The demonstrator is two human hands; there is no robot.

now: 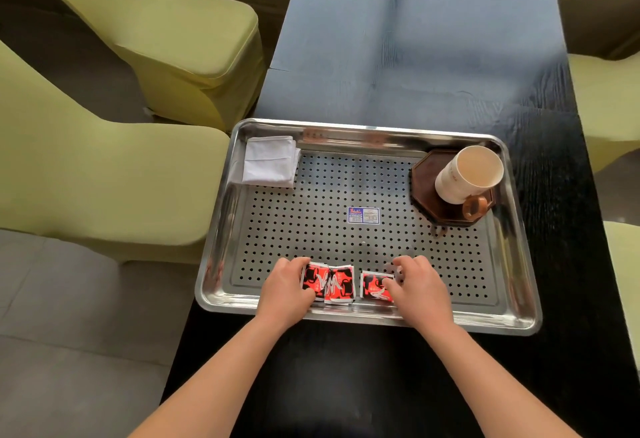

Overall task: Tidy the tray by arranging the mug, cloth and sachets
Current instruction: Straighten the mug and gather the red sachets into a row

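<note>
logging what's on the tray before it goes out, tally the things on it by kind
sachets: 3 in view
mug: 1
cloth: 1
coaster: 1
label sticker: 1
total on the tray: 7

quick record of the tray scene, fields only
tray: metal, perforated, on dark table
cloth: white, folded, far left corner
mug: stands on dark coaster, far right corner
sachets: red and black, along near edge
left hand: grips the left sachets
right hand: grips the right sachet
</note>
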